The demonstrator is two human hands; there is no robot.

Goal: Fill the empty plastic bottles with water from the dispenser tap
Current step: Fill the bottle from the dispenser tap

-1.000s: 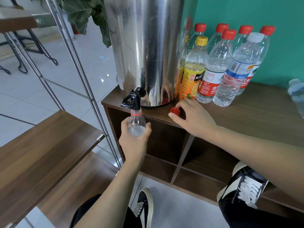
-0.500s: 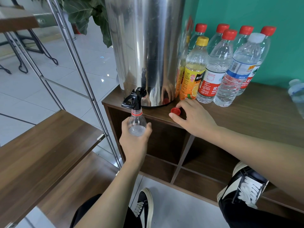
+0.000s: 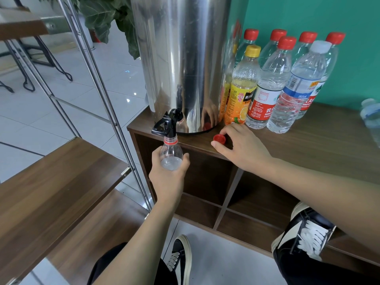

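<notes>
A tall steel dispenser (image 3: 185, 64) stands on the wooden cabinet (image 3: 320, 153), its black tap (image 3: 166, 125) jutting over the front edge. My left hand (image 3: 167, 177) grips a clear uncapped bottle (image 3: 171, 156) with its mouth right under the tap; water shows inside near the shoulder. My right hand (image 3: 241, 148) rests on the cabinet top with thumb and fingers around a loose red cap (image 3: 219, 139). Several capped bottles (image 3: 273, 87) stand in a cluster to the right of the dispenser, among them an orange-labelled one (image 3: 240, 91).
A metal-framed rack with wooden shelves (image 3: 51, 182) stands close on the left. Another bottle (image 3: 371, 118) lies at the cabinet's far right edge. Open cubbies sit below the cabinet top. My shoes (image 3: 181, 258) are on the tiled floor.
Nothing has visibly moved apart from a slight shift of the camera; both hands stay as they were.
</notes>
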